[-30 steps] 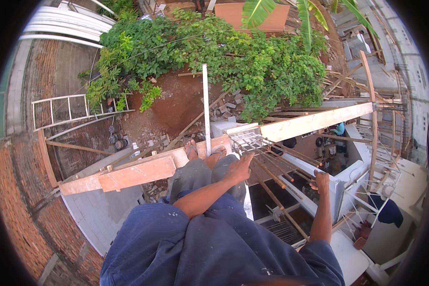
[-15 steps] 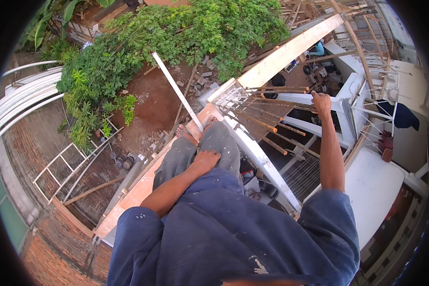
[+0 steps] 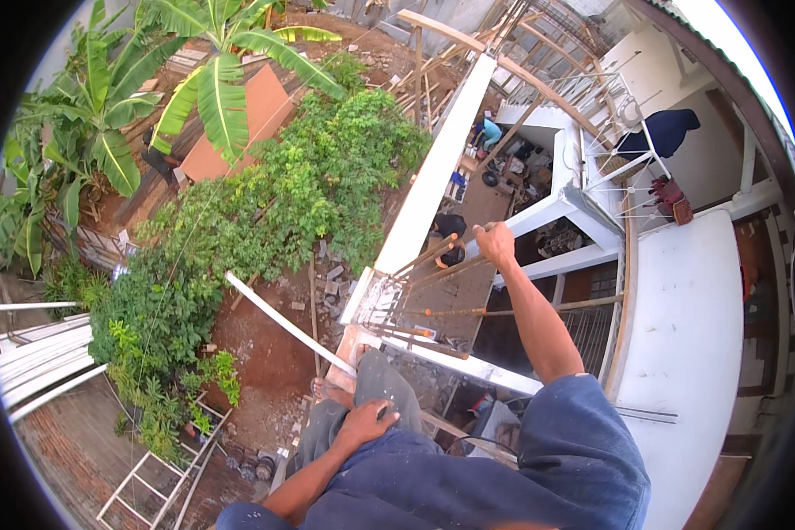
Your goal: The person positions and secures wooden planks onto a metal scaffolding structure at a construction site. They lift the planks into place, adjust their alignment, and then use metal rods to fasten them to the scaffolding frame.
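My right arm reaches out over a gap. The right hand [image 3: 495,245] is closed around the upper part of a rusty rebar rod [image 3: 448,276]. Several more rebar rods [image 3: 421,339] fan out from the top of a concrete column [image 3: 373,299], some with orange tips. My left hand [image 3: 367,426] rests on my thigh, fingers loosely bent and apart, holding nothing. My bare feet [image 3: 333,391] are on a narrow plank-edged wall top [image 3: 353,338]. Beside them lies the end of a white bar [image 3: 291,325] that slants out over the ground.
Far below are leafy shrubs [image 3: 274,194], rubble [image 3: 331,281] and a white ladder-like frame [image 3: 155,490]. A long pale beam [image 3: 437,163] runs away from the column. Under it work a person in light blue [image 3: 488,132] and a person in dark clothes [image 3: 449,226]. A white roof slab [image 3: 680,309] lies right.
My view has tilted up and swung right, bringing in banana plants and more of the ground below. My right hand remains on the rebar; the left stays on my leg.
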Tool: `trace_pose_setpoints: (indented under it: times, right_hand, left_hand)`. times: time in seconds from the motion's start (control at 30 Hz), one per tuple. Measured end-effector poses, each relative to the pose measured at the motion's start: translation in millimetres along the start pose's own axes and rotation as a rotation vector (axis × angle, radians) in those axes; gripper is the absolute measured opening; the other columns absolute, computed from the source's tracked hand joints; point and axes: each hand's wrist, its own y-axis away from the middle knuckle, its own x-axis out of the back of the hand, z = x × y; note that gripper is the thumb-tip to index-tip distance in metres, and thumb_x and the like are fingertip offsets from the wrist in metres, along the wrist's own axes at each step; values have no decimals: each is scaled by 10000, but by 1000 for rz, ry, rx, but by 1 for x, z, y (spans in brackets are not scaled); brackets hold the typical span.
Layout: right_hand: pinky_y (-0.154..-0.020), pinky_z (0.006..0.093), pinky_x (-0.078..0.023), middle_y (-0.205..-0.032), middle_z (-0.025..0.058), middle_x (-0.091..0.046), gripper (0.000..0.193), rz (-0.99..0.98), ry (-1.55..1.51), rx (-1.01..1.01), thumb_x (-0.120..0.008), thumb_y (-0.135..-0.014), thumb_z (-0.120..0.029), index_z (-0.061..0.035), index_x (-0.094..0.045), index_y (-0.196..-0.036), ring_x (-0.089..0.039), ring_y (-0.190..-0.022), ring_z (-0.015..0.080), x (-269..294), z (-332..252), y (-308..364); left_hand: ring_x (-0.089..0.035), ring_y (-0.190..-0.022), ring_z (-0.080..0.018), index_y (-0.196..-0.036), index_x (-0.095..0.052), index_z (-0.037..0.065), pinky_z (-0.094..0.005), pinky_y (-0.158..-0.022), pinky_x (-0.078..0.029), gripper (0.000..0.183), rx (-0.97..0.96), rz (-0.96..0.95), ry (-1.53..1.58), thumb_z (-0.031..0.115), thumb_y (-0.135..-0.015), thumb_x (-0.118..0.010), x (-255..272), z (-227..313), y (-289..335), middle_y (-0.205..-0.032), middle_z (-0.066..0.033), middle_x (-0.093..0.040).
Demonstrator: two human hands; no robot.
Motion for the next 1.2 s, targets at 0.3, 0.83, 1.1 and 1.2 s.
trace_pose_setpoints:
  times: [0.3,0.83,1.1,1.2]
  right_hand:
    - [-822,431,-505,-857,244,-680,383,74,-37,-6,-602,-820,-333,31,-700,-887,-664,-868,386,0,-3,5]
    - [-909,456,-482,-1094,293,-629,436,48,-58,-144,-601,-791,-287,62,-642,-1049,-605,-1054,424,12,-25,14]
    - [-902,453,-491,-1034,299,-643,413,107,-92,-124,-615,-778,-290,54,-678,-998,-618,-1015,428,7,-25,9]
    - [-898,449,-493,-1032,301,-643,416,117,-102,-112,-617,-780,-292,55,-677,-1001,-619,-1006,431,3,-22,7]
  left_hand:
    - [-651,-920,-309,-1199,-608,71,-414,-849,-486,457,-71,119,21,400,-882,-584,22,36,-21,-1132,-170,-636]
    - [-564,-565,-124,-1449,-368,119,-300,-641,-468,618,-653,563,-19,284,-893,-580,260,356,-50,-601,-53,-631]
    - [-543,-1098,-343,-1294,-537,47,-438,-945,-423,463,-518,352,-247,270,-894,-607,127,216,-84,-1100,-155,-629]
    - [-518,-1140,-326,-1218,-590,46,-440,-977,-398,418,-438,243,-315,295,-884,-619,76,168,-95,-1163,-146,-609]
